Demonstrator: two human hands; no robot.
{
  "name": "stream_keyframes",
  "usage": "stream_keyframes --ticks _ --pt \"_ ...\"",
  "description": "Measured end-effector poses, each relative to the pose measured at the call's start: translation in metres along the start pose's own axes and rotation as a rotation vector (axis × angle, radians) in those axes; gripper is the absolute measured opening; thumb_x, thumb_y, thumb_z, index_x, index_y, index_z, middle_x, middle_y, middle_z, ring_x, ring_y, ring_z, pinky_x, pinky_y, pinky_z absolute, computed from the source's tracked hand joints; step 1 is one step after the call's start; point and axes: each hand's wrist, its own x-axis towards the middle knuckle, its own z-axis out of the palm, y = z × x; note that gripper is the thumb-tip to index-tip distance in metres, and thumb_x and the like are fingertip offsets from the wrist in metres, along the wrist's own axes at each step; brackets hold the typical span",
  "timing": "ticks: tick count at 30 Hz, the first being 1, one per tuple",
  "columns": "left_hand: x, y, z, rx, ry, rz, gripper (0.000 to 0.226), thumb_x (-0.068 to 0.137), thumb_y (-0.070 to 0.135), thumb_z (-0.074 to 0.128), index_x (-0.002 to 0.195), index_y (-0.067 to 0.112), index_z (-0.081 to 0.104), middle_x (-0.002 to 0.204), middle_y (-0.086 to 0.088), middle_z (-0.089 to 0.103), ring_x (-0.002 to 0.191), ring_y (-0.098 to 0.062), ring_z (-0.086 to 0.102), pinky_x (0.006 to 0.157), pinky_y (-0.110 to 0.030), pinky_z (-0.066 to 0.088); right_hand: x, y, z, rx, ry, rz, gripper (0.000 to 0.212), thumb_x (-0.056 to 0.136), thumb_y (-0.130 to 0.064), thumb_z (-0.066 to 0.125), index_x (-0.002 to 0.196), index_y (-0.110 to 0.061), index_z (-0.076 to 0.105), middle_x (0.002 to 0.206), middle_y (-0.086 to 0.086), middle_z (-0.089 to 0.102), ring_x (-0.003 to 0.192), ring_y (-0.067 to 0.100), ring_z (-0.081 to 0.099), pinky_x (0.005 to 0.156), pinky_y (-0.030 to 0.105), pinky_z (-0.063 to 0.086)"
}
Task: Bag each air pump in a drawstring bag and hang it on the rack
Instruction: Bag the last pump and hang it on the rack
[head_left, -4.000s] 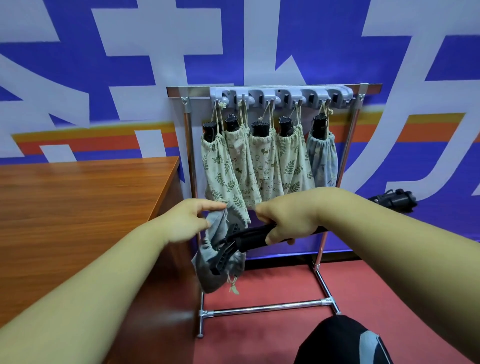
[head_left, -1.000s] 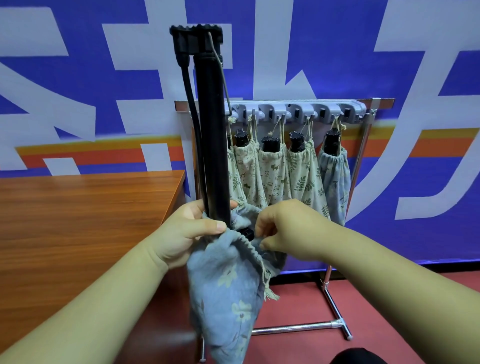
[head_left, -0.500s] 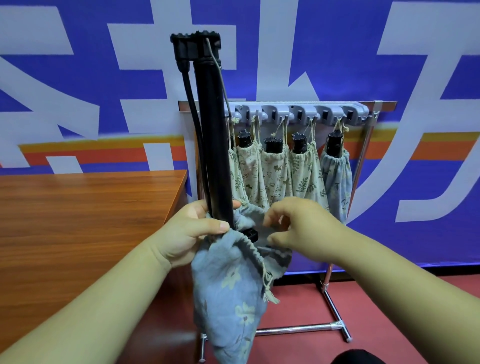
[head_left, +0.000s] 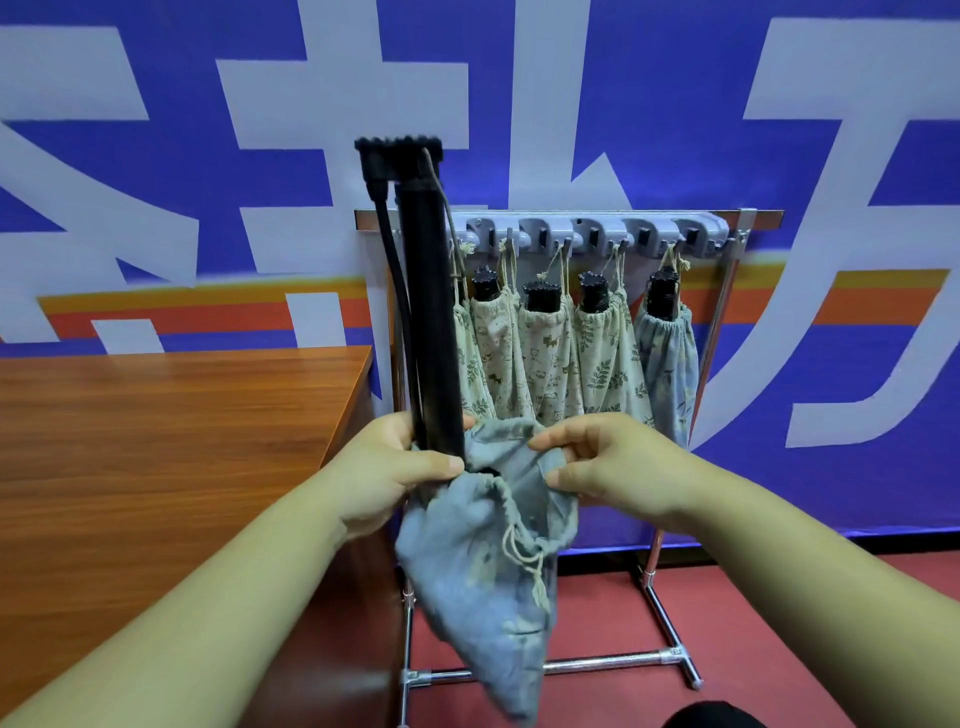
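A black air pump (head_left: 427, 301) stands upright with its lower end inside a grey-blue drawstring bag (head_left: 478, 577). My left hand (head_left: 395, 467) grips the pump shaft together with the bag's left rim. My right hand (head_left: 608, 467) pinches the bag's right rim and holds the mouth apart. The bag's cord hangs loose down its front. Behind stands the metal rack (head_left: 592, 228) with grey hooks, where several bagged pumps (head_left: 545, 353) hang by their cords, black tops poking out.
A wooden table (head_left: 171, 426) lies to the left, its corner close to the rack. The rack's chrome feet (head_left: 670, 654) rest on red floor. A blue and white banner wall stands behind. A dark object (head_left: 711, 717) sits at the bottom edge.
Four seconds ago the pump lay level in my right hand; it now stands upright in the bag. My right hand has pulled the bag's rim out to the right, widening the mouth.
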Motion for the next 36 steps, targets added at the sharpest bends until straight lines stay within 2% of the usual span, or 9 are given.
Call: stream_keyframes --ticks 5,9,16,20,23,26,29,32,36 --pt "0.003 -0.007 -0.001 0.17 0.017 0.003 0.059 0.062 0.021 0.085 0.117 0.008 0.07 0.12 -0.016 0.072 0.114 -0.026 0.069 0.106 -0.045 0.051 0.0 -0.015 0.005 0.131 0.136 -0.081 0.028 0.088 0.006 0.068 0.107 -0.014 0.071 0.073 -0.007 0.06 0.057 0.004 0.053 0.058 0.017 0.047" --pt "0.0 -0.003 0.002 0.264 -0.01 -0.001 0.052 0.065 0.023 0.084 0.115 0.013 0.072 0.114 -0.007 0.076 0.111 -0.024 0.071 0.104 -0.048 0.052 -0.001 -0.023 0.008 -0.032 0.284 -0.206 0.044 0.086 -0.012 0.077 0.122 -0.032 0.062 0.125 -0.014 0.058 0.07 0.003 0.061 0.068 0.016 0.051" --pt "-0.004 0.004 0.008 0.464 -0.07 0.04 0.032 0.076 0.008 0.083 0.106 0.015 0.073 0.099 0.001 0.078 0.095 -0.014 0.073 0.088 -0.034 0.057 0.006 -0.036 0.018 0.082 0.255 -0.339 0.095 0.082 -0.009 0.081 0.15 -0.044 0.023 0.147 -0.007 0.04 0.066 0.013 0.068 0.068 0.023 0.054" --pt "-0.005 0.003 0.012 0.482 -0.101 0.054 0.024 0.074 0.003 0.081 0.095 0.012 0.072 0.079 0.007 0.072 0.075 -0.005 0.064 0.072 -0.026 0.051 0.014 -0.042 0.024 0.256 0.221 -0.425 0.099 0.077 -0.005 0.082 0.142 -0.05 0.023 0.145 -0.001 0.046 0.063 0.029 0.068 0.064 0.037 0.059" --pt "-0.005 0.005 0.013 0.473 -0.113 0.071 0.017 0.078 0.01 0.083 0.09 0.014 0.072 0.084 0.004 0.073 0.08 -0.007 0.065 0.077 -0.03 0.053 0.02 -0.04 0.026 0.217 0.312 -0.512 0.081 0.079 0.0 0.079 0.123 -0.047 0.031 0.14 0.006 0.049 0.047 0.02 0.056 0.057 0.033 0.052" --pt "-0.007 0.008 0.015 0.462 -0.14 0.092 0.016 0.082 0.013 0.083 0.087 0.022 0.071 0.084 0.009 0.075 0.08 -0.001 0.066 0.075 -0.023 0.051 0.02 -0.047 0.025 0.192 0.328 -0.529 0.081 0.081 0.001 0.077 0.127 -0.05 0.034 0.134 -0.001 0.055 0.048 0.019 0.053 0.059 0.033 0.053" --pt "-0.008 0.009 0.016 0.477 -0.138 0.098 0.016 0.085 0.022 0.081 0.081 0.034 0.071 0.084 0.014 0.073 0.081 0.0 0.065 0.076 -0.027 0.05 0.016 -0.054 0.02 -0.009 0.301 -0.501 0.07 0.086 -0.004 0.075 0.128 -0.053 0.047 0.102 -0.014 0.061 0.049 0.015 0.046 0.058 0.027 0.05" --pt "-0.008 0.008 0.014 0.474 -0.105 0.094 0.011 0.088 0.039 0.074 0.091 0.028 0.072 0.093 0.006 0.076 0.091 -0.014 0.07 0.091 -0.049 0.056 0.014 -0.055 0.013 -0.076 0.207 -0.455 0.062 0.089 -0.008 0.073 0.132 -0.049 0.054 0.062 -0.004 0.059 0.043 0.011 0.04 0.048 0.023 0.042" --pt "-0.009 0.008 0.015 0.454 -0.084 0.06 0.034 0.084 0.053 0.065 0.097 0.023 0.071 0.095 -0.001 0.077 0.093 -0.019 0.072 0.096 -0.055 0.052 0.015 -0.051 0.005 -0.192 0.163 -0.439 0.062 0.09 -0.006 0.072 0.139 -0.038 0.053 0.062 -0.044 0.055 0.042 0.004 0.046 0.051 0.006 0.037"
